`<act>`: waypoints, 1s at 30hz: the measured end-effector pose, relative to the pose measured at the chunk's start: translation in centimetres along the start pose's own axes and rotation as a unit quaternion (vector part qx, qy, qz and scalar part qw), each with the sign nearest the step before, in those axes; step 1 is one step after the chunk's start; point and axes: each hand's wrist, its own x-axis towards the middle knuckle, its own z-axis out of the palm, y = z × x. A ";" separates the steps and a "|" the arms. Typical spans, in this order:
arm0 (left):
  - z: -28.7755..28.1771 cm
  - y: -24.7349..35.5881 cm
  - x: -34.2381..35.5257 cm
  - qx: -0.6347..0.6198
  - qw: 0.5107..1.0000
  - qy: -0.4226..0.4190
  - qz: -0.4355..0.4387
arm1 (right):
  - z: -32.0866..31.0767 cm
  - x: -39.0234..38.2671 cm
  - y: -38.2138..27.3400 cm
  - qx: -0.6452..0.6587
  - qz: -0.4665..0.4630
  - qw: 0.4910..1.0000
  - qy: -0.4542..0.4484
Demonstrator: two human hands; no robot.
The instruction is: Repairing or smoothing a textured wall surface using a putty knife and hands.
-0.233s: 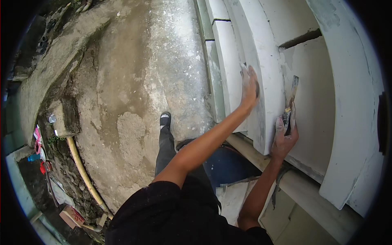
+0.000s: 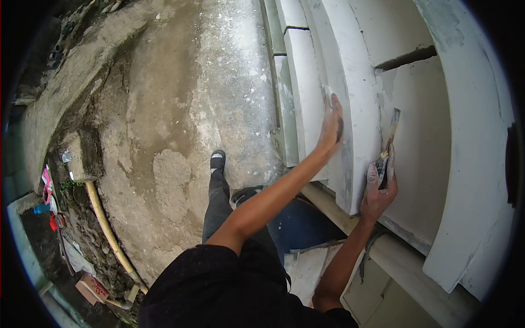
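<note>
My left hand [image 2: 331, 127] lies along the narrow face of a white-coated, stepped panel [image 2: 354, 109], fingers stretched out and dusted white. Beside its palm shows a dark patch that I cannot make out. Lower and to the right, my right hand [image 2: 377, 192] is closed around the dark, stained handle of a putty knife [image 2: 392, 130]. The narrow, smeared blade points away from me, over the recessed white face [image 2: 416, 158] of the panel. White powder coats the right thumb and fingers too.
A dark gap [image 2: 407, 58] splits the recessed face. Beneath the panel runs a thick pale pole [image 2: 402, 262], near a dark blue surface [image 2: 306, 227]. Rough concrete ground [image 2: 164, 109] stretches left, with a yellowish pole [image 2: 109, 229], a concrete block [image 2: 85, 158] and a cardboard box [image 2: 92, 290].
My left hand has slid slightly down and left along the panel. The right hand and putty knife sit a little lower in view, and the whole view has shifted slightly.
</note>
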 end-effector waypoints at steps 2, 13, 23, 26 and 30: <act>2.3 3.2 -1.7 -0.128 0.967 0.086 -0.202 | -1.0 -0.4 0.2 -0.007 -0.012 1.000 0.019; 0.4 5.2 -1.7 -0.029 0.990 -0.004 -0.137 | -0.9 -0.2 0.5 0.003 -0.004 1.000 0.017; -7.8 5.8 7.0 -0.381 0.908 -0.047 -0.170 | -1.7 -0.5 1.5 -0.019 -0.040 0.999 0.020; -10.9 7.2 1.2 -0.408 0.874 -0.081 -0.252 | -1.7 -0.6 1.3 -0.042 -0.046 0.997 0.034; -12.9 10.0 -3.9 -0.161 0.920 -0.080 -0.348 | -0.9 -0.6 0.1 -0.044 -0.076 0.996 0.034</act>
